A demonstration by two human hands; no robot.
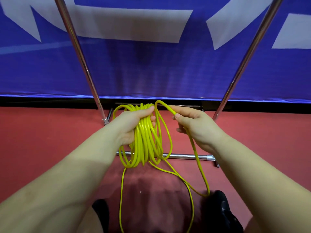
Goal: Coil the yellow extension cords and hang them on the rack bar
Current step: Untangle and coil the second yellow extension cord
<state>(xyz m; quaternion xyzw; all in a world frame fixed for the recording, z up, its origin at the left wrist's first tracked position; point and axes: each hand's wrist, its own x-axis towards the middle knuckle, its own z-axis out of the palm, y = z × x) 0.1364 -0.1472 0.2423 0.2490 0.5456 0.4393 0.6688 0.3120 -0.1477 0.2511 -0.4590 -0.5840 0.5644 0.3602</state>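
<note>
Red floor (50, 132), blue banner (151, 73) behind. Left hand (134, 125) grips yellow cord coil (146, 145), loops hanging vertically. Right hand (198, 126), just right of it, pinches next loop.

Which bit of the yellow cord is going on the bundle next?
Between the two slanted silver rack poles, the left hand grips a thick yellow coil. Just right of it, the right hand pinches one single arched strand, apart from the bundle.

The red floor (50, 140) filled the lower half of the frame. On it stood the chrome rack base (185, 156) at centre, with 2 black shoes (222, 209) at bottom.
</note>
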